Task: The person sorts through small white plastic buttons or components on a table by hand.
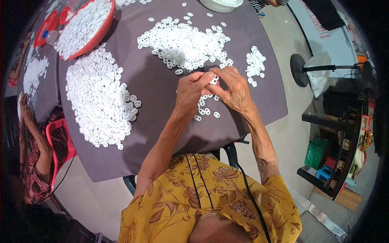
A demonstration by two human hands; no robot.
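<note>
My left hand (189,92) and my right hand (237,90) meet above the near part of the table, fingertips together. Pinched between them is a small white two-hole plastic piece (214,80); my fingers cover part of it. Under and just below my hands lie several loose pieces of the same kind (207,111). Beyond my fingers spreads a wide pile of these white pieces (190,42). A larger, thicker heap (97,97) lies to the left, and a small cluster (255,65) sits to the right.
A dark grey cloth covers the table (162,137). At the far left stands a red basket (106,34) heaped with white pieces; a white bowl (221,5) is at the far edge. Another person's hands (25,106) show at the left, beside a red chair (60,133). Shelving (336,137) stands right.
</note>
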